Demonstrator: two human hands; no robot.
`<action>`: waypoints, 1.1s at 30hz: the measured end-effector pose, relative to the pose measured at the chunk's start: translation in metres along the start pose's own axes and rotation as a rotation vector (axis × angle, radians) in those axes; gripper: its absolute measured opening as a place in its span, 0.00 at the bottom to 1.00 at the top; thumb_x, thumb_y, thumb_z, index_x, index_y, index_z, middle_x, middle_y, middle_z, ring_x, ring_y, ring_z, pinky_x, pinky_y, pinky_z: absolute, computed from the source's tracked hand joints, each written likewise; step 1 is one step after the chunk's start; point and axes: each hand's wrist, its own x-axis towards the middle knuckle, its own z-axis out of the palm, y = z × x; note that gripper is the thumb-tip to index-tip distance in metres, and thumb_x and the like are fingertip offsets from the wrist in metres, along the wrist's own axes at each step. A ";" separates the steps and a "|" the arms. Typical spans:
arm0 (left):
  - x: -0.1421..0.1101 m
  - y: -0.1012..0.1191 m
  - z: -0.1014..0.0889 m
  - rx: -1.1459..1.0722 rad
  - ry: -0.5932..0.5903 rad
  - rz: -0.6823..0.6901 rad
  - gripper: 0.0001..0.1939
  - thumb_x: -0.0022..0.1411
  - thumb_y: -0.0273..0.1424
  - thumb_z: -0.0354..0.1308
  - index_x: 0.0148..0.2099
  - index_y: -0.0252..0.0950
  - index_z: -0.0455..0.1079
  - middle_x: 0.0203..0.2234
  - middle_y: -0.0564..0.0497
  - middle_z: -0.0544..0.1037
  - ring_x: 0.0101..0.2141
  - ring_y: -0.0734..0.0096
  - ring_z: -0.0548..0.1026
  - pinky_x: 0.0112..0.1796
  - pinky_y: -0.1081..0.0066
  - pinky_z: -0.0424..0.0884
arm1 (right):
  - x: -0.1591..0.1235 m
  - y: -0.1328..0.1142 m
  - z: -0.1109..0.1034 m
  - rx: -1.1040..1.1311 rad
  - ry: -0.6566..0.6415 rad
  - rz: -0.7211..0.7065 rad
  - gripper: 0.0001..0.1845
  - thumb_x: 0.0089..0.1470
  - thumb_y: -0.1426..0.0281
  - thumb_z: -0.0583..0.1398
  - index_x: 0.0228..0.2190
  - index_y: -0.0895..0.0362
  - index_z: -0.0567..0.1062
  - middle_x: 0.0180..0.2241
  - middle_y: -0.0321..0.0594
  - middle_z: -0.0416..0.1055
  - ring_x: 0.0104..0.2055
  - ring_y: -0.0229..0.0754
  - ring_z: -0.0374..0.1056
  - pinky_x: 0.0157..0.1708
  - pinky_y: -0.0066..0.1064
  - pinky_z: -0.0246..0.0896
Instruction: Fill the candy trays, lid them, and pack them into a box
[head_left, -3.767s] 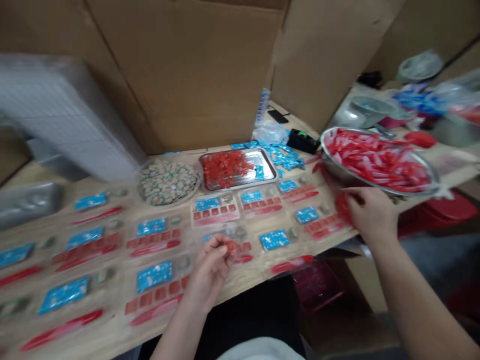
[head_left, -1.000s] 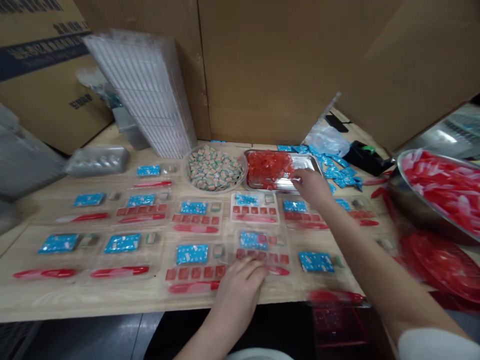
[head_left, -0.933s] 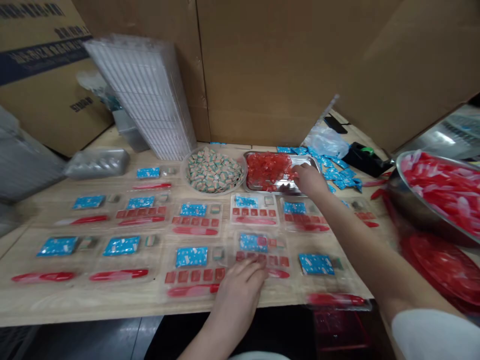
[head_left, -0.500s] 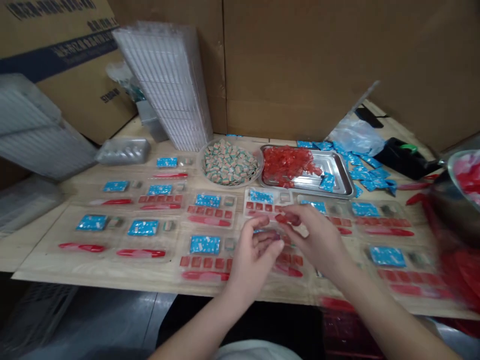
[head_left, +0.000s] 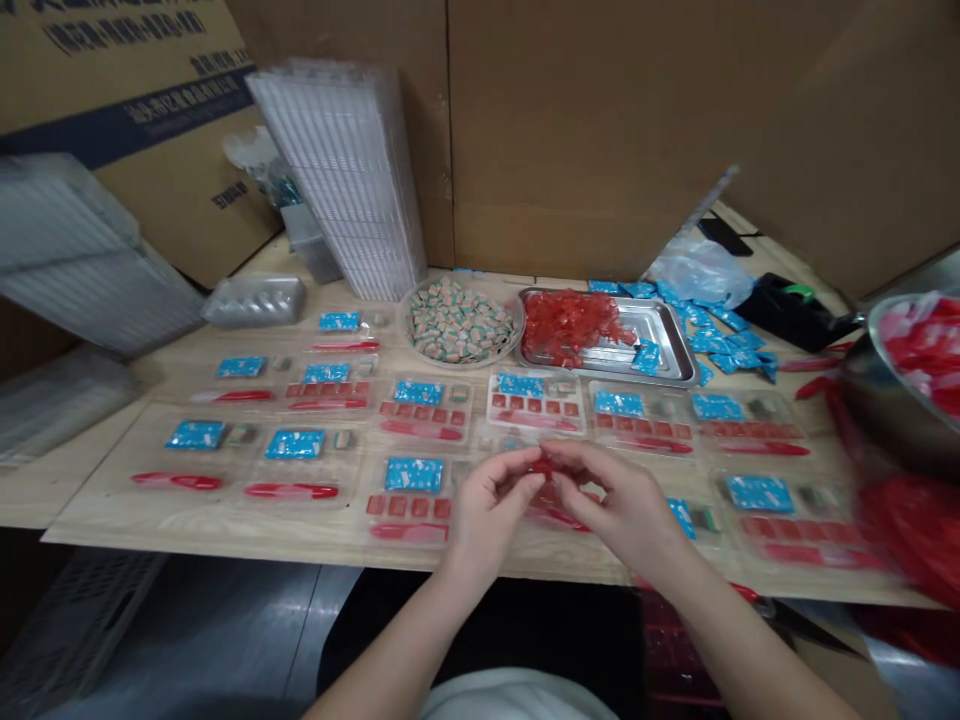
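Observation:
My left hand [head_left: 487, 510] and my right hand [head_left: 619, 500] meet over the near middle of the wooden table [head_left: 90, 500]. Their fingertips pinch small red wrapped sweets [head_left: 544, 467] between them, just above a clear plastic tray [head_left: 420, 490] row. Rows of these clear trays hold blue packets [head_left: 414, 473], red squares and red sticks. Behind them a steel tray [head_left: 667, 350] carries a heap of red sweets [head_left: 566, 325]. A round dish [head_left: 461, 325] of pale green and orange sweets stands to its left.
Stacks of empty clear trays [head_left: 345, 180] lean against cardboard boxes [head_left: 585, 130] at the back. Loose blue packets [head_left: 720, 340] and a black tape dispenser [head_left: 799, 310] lie at the back right. A big steel bowl [head_left: 892, 400] of red sticks sits at the right edge.
My right hand left the steel tray with red sweets and came back to meet my left hand over the near trays. The view shifted left.

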 end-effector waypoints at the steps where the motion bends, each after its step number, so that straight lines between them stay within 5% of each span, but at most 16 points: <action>1: -0.001 0.000 0.001 0.010 0.002 0.008 0.12 0.54 0.26 0.59 0.42 0.36 0.73 0.38 0.49 0.79 0.39 0.69 0.76 0.42 0.71 0.70 | -0.002 0.000 0.003 -0.029 0.021 -0.018 0.15 0.53 0.75 0.56 0.43 0.54 0.71 0.38 0.39 0.74 0.36 0.39 0.71 0.33 0.29 0.69; 9: -0.004 0.000 0.010 -0.237 0.108 -0.143 0.04 0.51 0.23 0.51 0.26 0.34 0.66 0.21 0.56 0.70 0.25 0.78 0.68 0.28 0.77 0.64 | -0.017 -0.015 0.028 -0.470 0.114 -0.370 0.24 0.55 0.78 0.51 0.54 0.57 0.64 0.32 0.43 0.73 0.33 0.45 0.67 0.38 0.41 0.66; 14: -0.007 0.003 0.002 -0.312 0.094 -0.157 0.05 0.50 0.21 0.52 0.30 0.33 0.67 0.25 0.55 0.71 0.29 0.78 0.69 0.33 0.76 0.65 | -0.018 -0.013 0.024 -0.316 0.113 -0.309 0.22 0.54 0.78 0.54 0.51 0.56 0.65 0.36 0.43 0.70 0.39 0.44 0.66 0.41 0.40 0.66; 18: -0.010 0.011 0.002 -0.409 0.048 -0.287 0.19 0.47 0.20 0.57 0.44 0.34 0.66 0.30 0.52 0.75 0.30 0.77 0.72 0.34 0.75 0.67 | -0.024 -0.008 0.017 -0.240 0.083 -0.290 0.22 0.54 0.77 0.57 0.51 0.53 0.66 0.40 0.44 0.68 0.43 0.44 0.65 0.39 0.36 0.67; 24: -0.017 0.014 0.002 -0.655 -0.082 -0.423 0.10 0.49 0.22 0.62 0.36 0.33 0.66 0.29 0.53 0.75 0.29 0.80 0.73 0.32 0.79 0.67 | -0.033 -0.007 0.009 -0.129 0.036 -0.299 0.22 0.54 0.77 0.58 0.50 0.49 0.68 0.40 0.42 0.69 0.42 0.42 0.66 0.38 0.34 0.67; 28: -0.021 0.013 -0.004 -0.631 -0.203 -0.412 0.11 0.50 0.23 0.65 0.36 0.33 0.67 0.32 0.52 0.75 0.34 0.77 0.74 0.38 0.77 0.68 | -0.031 -0.008 0.007 0.021 0.049 -0.172 0.17 0.54 0.73 0.59 0.46 0.47 0.71 0.37 0.40 0.70 0.39 0.41 0.68 0.36 0.32 0.69; 33: -0.022 0.009 -0.005 -0.547 -0.235 -0.477 0.13 0.50 0.28 0.66 0.36 0.34 0.66 0.27 0.54 0.74 0.29 0.79 0.74 0.34 0.77 0.68 | -0.034 -0.012 0.004 -0.015 0.052 -0.232 0.15 0.53 0.72 0.60 0.44 0.48 0.73 0.34 0.40 0.69 0.37 0.41 0.68 0.33 0.32 0.68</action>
